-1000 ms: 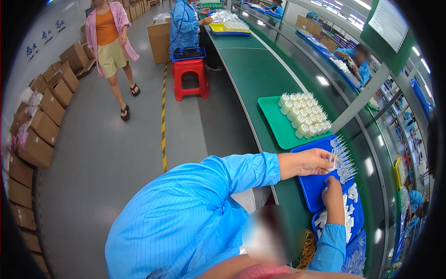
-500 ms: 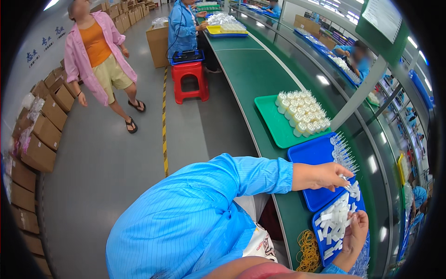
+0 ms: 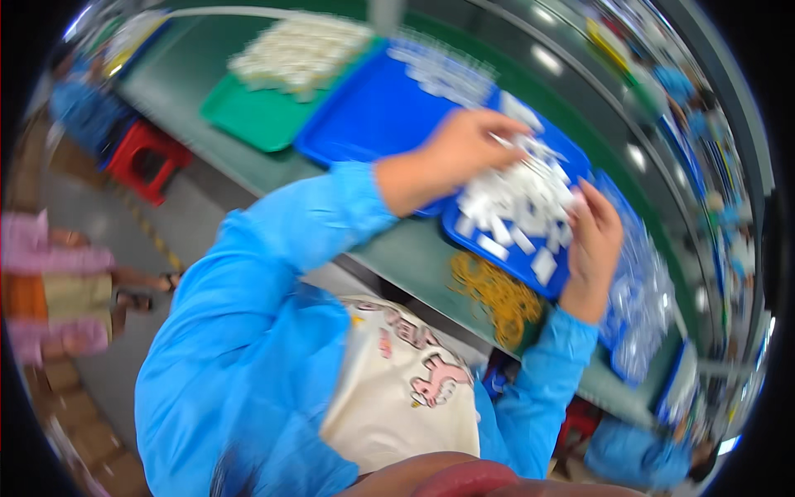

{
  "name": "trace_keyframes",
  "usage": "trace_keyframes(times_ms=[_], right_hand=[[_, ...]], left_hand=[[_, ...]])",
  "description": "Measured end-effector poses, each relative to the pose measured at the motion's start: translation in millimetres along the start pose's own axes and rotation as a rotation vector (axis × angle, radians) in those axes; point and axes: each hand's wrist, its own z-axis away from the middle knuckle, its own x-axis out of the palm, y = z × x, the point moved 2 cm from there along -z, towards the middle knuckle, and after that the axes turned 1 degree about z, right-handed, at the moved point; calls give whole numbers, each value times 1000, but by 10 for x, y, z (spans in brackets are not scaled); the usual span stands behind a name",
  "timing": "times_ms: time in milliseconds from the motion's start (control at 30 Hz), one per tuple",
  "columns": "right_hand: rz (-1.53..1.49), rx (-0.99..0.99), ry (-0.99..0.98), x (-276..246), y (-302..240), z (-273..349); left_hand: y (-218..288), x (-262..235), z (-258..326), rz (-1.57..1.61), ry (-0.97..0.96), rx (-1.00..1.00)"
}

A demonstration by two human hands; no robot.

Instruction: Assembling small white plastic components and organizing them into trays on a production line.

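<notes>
Pile of small white pieces (image 3: 517,199) sits in your small blue tray (image 3: 523,272), between your two hands; take it as the clock's centre. Your left hand (image 3: 472,153) is at ten o'clock, stretched over the tray's edge, fingers bent above the pieces. Your right hand (image 3: 598,240) is at four o'clock, raised at the tray's side, thumb and fingers curved in toward the pile. Motion blur covers both sets of fingertips, so I cannot tell whether either hand grips a piece or is free. Blue sleeves run up both your forearms. Yellow rubber bands (image 3: 497,302) lie tangled on the green bench (image 3: 397,261) at about half past six, near the tray. Large blue tray (image 3: 373,108) at ten o'clock, partly behind your left hand; clear parts (image 3: 443,70) packed along its far side, at eleven. Beyond it, nearer half past nine, a green tray (image 3: 252,114) with cream-white parts (image 3: 302,54) in a close block. Heap of clear plastic (image 3: 642,290) at four o'clock, past your right hand. Further out at nine: red stool (image 3: 149,161), then a person in a pink shirt (image 3: 50,248) on the floor side.
</notes>
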Motion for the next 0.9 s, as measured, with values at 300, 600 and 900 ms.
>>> trace_keyframes(times_ms=[300, 600, 900], right_hand=[[-135, -133, -42, 76, 18, 199], [21, -173, 10, 127, -33, 228], [110, -179, -100, 371, -34, 347]], left_hand=[[-45, 28, 56, -2, -65, -8], [-77, 21, 64, -3, -95, -25], [-149, 154, 166, -82, -222, -134]])
